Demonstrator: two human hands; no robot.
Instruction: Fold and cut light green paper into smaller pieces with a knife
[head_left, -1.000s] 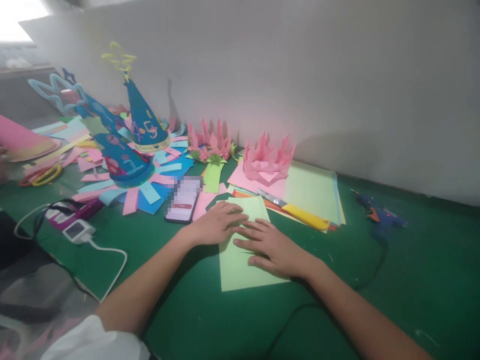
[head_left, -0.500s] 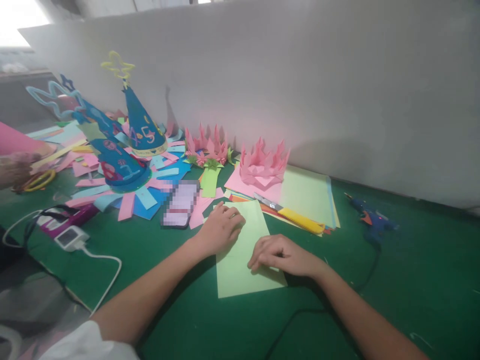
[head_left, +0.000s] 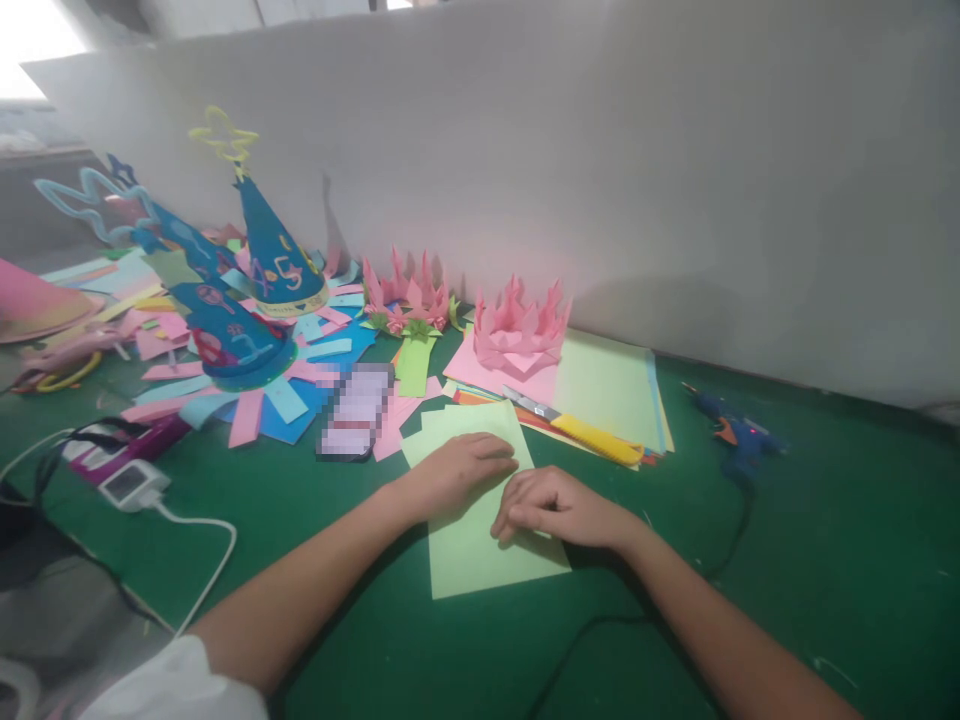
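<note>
Under both your arms spreads the green table [head_left: 675, 640]. Towards its far side lies a stack of coloured paper [head_left: 609, 385], pale green on top at its right part. The pale green sheet [head_left: 480, 565] lies flat directly before you, nearer to you than this stack. At your left side, a blue cone hat [head_left: 268, 245] stands upright among paper strips, and on the pink part of the stack sits a pink crown [head_left: 521, 338]. Your left hand [head_left: 456, 477] rests palm down upon the sheet, its fingers stretched and close together. Your right hand [head_left: 561, 508] is loosely curled over the sheet's right part; whether its fingers pinch the paper, I cannot tell. Well to the right of this hand lies a blue glue gun [head_left: 742, 435]. A phone [head_left: 358, 412] lies left of the sheet, and a yellow-handled cutter [head_left: 600, 438] rests along the near edge of the stack.
</note>
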